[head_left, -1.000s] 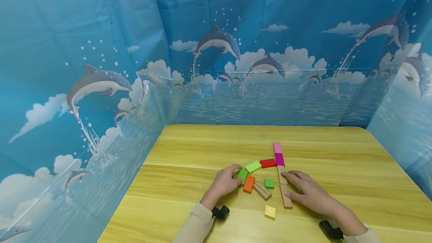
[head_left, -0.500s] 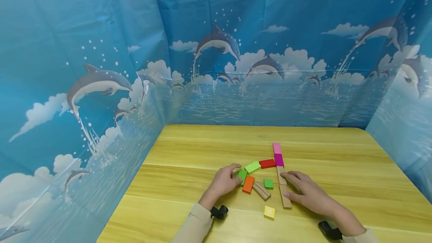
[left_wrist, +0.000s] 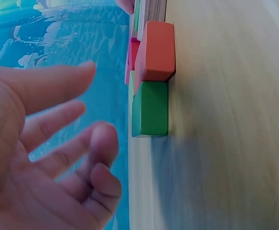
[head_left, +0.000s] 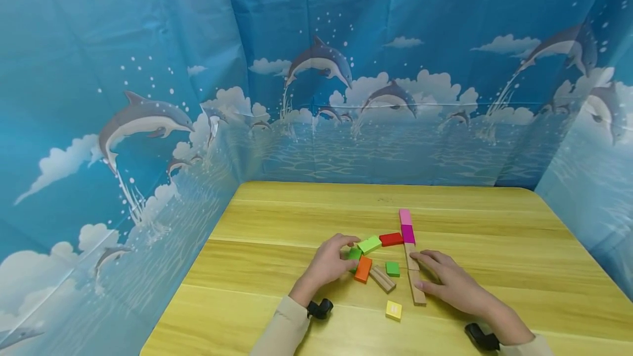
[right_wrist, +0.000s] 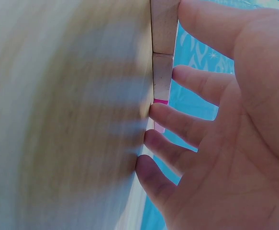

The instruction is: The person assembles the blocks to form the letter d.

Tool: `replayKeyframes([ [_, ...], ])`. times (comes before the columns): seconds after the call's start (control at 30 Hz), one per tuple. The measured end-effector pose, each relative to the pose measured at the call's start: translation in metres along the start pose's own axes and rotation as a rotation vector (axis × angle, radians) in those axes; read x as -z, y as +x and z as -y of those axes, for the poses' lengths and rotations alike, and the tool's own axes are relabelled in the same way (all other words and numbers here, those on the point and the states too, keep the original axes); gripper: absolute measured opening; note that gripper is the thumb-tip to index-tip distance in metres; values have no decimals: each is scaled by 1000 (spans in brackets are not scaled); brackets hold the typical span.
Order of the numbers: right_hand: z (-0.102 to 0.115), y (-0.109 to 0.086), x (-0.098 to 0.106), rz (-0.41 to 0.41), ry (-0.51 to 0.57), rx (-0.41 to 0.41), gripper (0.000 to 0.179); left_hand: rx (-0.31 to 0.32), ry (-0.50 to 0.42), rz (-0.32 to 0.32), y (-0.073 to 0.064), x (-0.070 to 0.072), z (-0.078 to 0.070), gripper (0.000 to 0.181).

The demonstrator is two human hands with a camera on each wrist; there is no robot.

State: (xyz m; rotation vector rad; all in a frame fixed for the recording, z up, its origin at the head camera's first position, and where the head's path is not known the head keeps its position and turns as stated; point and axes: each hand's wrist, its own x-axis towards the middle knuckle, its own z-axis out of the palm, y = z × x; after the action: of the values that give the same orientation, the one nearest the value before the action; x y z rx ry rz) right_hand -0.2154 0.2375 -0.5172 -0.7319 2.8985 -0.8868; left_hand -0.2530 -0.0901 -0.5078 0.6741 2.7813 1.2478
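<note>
My left hand hovers at a dark green block, its fingers loosely bent around but apart from it in the left wrist view. An orange block touches that green one. Beyond lie a light green block and a red block, curving toward a straight row. This row has a pink block, a magenta block and two plain wooden blocks. My right hand lies along its right side, fingers spread. Its thumb touches the nearer wooden block; the index fingertip touches the farther wooden block.
Between the hands lie a grooved wooden block, a small green block and a yellow block. The wooden table ends at a blue dolphin-print curtain behind and at both sides.
My left hand has shifted slightly right and away from me, its index finger nearer the light green block. The right hand stays at the wooden blocks. No block has clearly moved.
</note>
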Motion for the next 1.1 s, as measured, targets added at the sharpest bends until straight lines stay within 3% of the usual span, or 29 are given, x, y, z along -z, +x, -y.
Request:
replayKeyframes([
  [0.23,0,0,0,-1,0,-2,68,-71,33,103,1,-4,-2,51],
  [0.63,4,-1,2,3,-1,-15,67,-89,145,256,5,-1,-8,56],
  [1.1,1,-3,2,1,0,-2,68,-116,332,340,11,-5,-19,61],
])
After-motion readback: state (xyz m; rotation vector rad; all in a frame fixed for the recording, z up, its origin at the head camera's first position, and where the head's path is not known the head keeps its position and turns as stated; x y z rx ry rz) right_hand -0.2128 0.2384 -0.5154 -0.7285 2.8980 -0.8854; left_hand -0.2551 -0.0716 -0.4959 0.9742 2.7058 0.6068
